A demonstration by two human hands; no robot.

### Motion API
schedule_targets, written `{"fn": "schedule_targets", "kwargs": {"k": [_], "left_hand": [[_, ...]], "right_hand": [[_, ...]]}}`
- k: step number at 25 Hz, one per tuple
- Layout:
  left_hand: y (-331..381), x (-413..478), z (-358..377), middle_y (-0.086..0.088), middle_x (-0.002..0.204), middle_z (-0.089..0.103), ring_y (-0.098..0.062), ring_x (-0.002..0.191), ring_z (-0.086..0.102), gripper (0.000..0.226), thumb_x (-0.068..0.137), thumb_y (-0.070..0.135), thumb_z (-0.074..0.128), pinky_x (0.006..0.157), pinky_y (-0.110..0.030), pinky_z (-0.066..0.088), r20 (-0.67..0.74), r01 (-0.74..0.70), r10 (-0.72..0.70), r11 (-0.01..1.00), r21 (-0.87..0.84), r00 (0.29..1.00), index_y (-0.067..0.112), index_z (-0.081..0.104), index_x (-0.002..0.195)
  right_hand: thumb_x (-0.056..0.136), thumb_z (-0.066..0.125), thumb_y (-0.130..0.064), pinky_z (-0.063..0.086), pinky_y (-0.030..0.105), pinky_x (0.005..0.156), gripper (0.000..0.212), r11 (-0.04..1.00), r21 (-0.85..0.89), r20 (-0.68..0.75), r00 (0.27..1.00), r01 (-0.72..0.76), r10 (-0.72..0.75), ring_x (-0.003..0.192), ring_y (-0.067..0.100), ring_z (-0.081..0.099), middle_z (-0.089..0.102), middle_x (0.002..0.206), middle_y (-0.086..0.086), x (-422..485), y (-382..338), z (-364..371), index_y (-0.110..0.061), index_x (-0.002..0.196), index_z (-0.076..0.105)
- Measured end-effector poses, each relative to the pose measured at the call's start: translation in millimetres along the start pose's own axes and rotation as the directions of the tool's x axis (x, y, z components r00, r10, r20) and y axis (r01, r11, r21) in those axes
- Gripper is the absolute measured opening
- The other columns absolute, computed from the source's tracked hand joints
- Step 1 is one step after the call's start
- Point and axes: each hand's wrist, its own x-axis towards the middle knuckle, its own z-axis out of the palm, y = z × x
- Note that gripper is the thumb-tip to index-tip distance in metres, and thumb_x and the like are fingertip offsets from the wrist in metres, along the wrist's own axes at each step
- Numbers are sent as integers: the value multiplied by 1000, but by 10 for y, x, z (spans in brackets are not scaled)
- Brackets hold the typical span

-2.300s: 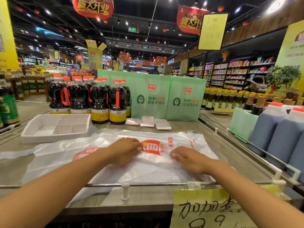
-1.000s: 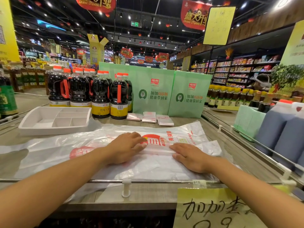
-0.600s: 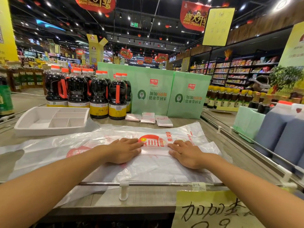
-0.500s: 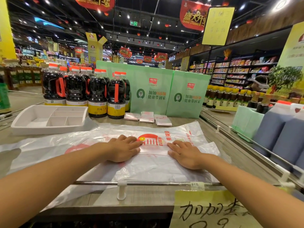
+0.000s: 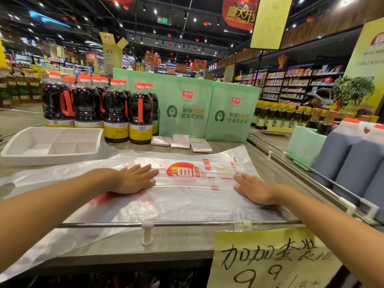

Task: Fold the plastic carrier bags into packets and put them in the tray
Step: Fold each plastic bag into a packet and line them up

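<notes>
Carrier bag [image 5: 187,196] spread flat on table [image 5: 187,239], pressed under left hand [image 5: 135,179] and right hand [image 5: 256,191], both flat with fingers straight. White divided tray [image 5: 52,161] beyond bag's left end; folded packets [image 5: 180,142] just behind bag.

1. My left hand [image 5: 135,179] lies palm down and flat, its fingers [image 5: 145,170] straight and close together, pointing away from me and toward the right.
2. My right hand [image 5: 254,189] is palm down as well, flat, with its fingertips [image 5: 239,179] angled away and toward the left (slightly more spread than the other hand's).
3. The two hands are well apart, and neither curls round anything.
4. My left forearm [image 5: 62,202] and right forearm [image 5: 322,213], both bare, come in from the lower corners and converge, with the wrists low and roughly straight.
</notes>
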Motion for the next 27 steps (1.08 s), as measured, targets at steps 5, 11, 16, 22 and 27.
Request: {"fn": "schedule_targets", "kwargs": {"k": [5, 11, 16, 22, 27], "left_hand": [[-22, -70, 97, 5, 170, -11, -21, 157, -8, 78, 93, 77, -2, 125, -50, -4, -107, -29, 34, 998, 50, 994, 38, -7, 160], [21, -158, 62, 10, 167, 17, -14, 151, 21, 91, 83, 88, 36, 123, -35, 19, -370, -218, 181, 974, -61, 911, 36, 33, 157], [135, -87, 107, 12, 143, 49, -11, 128, 50, 49, 98, 54, 56, 108, -32, 42, -471, -341, 278, 939, -50, 837, 37, 54, 144], [88, -111, 70, 14, 133, 63, -12, 118, 59, 34, 102, 41, 57, 98, -32, 48, -542, -292, 250, 956, 9, 802, 35, 61, 135], [89, -155, 61, 11, 127, 68, -17, 111, 64, 38, 98, 46, 59, 91, -38, 53, -582, -280, 250, 959, 40, 774, 35, 59, 134]], "right_hand": [[107, 15, -57, 0, 48, 126, 63, 1000, -13, -57, 998, 5, -6, 158, 23, -3, -4, 171, -1, -125, 131, 25, -31, 163, -1], [107, 24, -55, 6, 39, 125, 61, 988, -135, -227, 968, 75, -105, 155, 20, 12, 17, 169, -1, -120, 146, 45, -26, 161, 26], [106, 35, -50, 33, 37, 115, 54, 980, -109, -282, 941, 165, -190, 139, 18, 36, 34, 155, -5, -174, 87, 7, -22, 151, 44], [97, 54, -60, 43, 35, 109, 63, 976, -1, -334, 920, 218, -206, 130, 14, 50, 50, 148, -11, -297, -7, -29, -31, 151, 41], [107, 42, -44, 50, 36, 91, 40, 986, -70, -441, 882, 152, -168, 114, 21, 63, 66, 133, -2, -272, -10, -65, -31, 144, 49]]}}
